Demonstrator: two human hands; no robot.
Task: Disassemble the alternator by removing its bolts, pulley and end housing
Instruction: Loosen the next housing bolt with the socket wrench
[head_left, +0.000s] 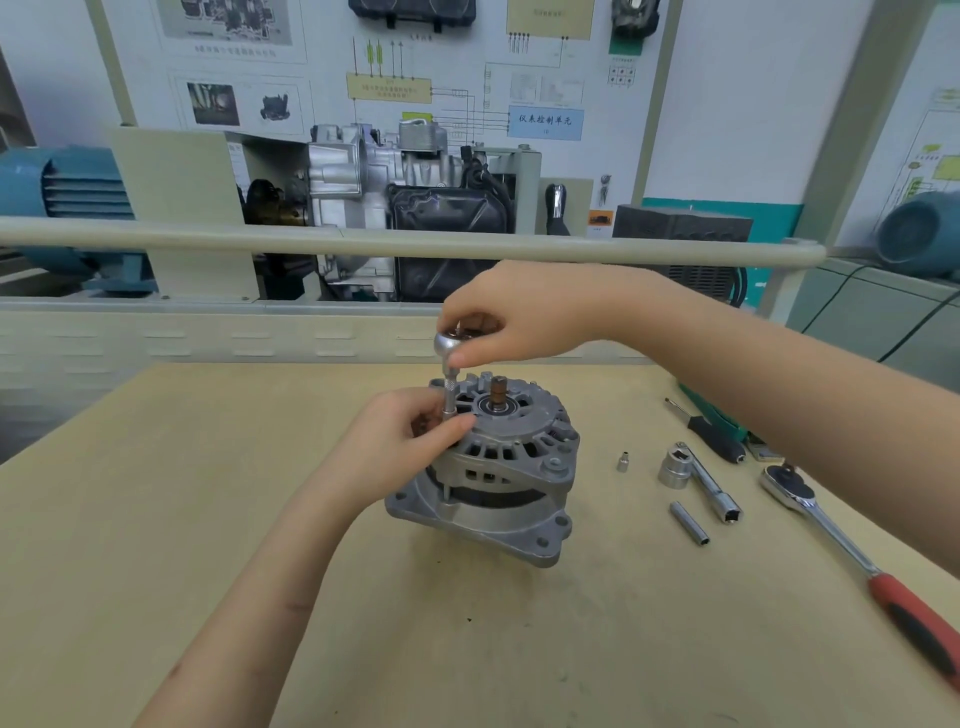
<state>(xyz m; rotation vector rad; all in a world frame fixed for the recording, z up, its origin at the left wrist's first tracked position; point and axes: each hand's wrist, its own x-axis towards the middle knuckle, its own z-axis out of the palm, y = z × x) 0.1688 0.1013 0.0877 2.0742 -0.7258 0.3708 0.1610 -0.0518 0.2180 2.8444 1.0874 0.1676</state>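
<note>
A grey cast alternator (498, 467) stands on the wooden table (208, 493) with its brown shaft end (497, 391) pointing up. No pulley shows on the shaft. A small ratchet head (451, 342) with a thin socket extension (449, 396) stands upright on the left rim of the top housing. My right hand (524, 317) grips the ratchet head from above. My left hand (410, 436) pinches the lower part of the extension where it meets the housing. The bolt under the socket is hidden by my fingers.
To the right of the alternator lie a tiny socket (623, 461), a large socket (675, 467), an extension bar (709, 483), a long socket (689, 522), a black-handled screwdriver (711, 434) and a red-handled ratchet (872, 571). A rail (363, 241) and an engine display stand behind the table.
</note>
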